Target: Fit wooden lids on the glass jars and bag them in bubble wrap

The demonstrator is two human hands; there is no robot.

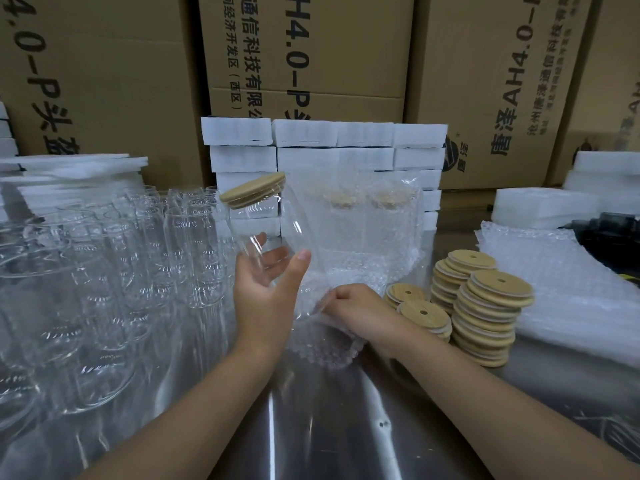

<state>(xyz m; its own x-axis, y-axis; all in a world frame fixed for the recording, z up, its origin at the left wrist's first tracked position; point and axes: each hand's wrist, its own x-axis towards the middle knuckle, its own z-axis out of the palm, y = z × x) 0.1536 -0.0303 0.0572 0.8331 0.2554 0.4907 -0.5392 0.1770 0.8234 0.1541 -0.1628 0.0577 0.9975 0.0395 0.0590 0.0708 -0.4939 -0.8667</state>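
1. My left hand (266,282) grasps a jar (273,223) by its lower end. The thumb is on the near side, and the fingers curl round the far side, showing through the glass.
2. The jar is held in the air above the steel table (346,427), tilted so that its top leans toward 11 o'clock.
3. A lid (254,190) sits on the jar's mouth and follows the same tilt.
4. My right hand (360,306) is just beside the left, at its 3 o'clock. Its fingers are curled and pinch the edge of a bag (329,344).
5. The bag lies crumpled on the table between my wrists. Its pinched edge is raised near the jar's base, but I cannot tell whether they touch.
6. At 12 o'clock from my right hand, two bagged jars (346,220) stand upright with their lids on.
7. At 3 o'clock from that hand, near it, are lid stacks (485,317). Each top lid shows a small hole.
8. At 9 o'clock from my left hand, bare jars (156,258) crowd the table.
9. Beyond the lid stacks, at 3 o'clock, lies a bag pile (571,299).
10. At 12 o'clock, behind the bagged jars, foam blocks (329,147) are stacked against boxes (311,57).
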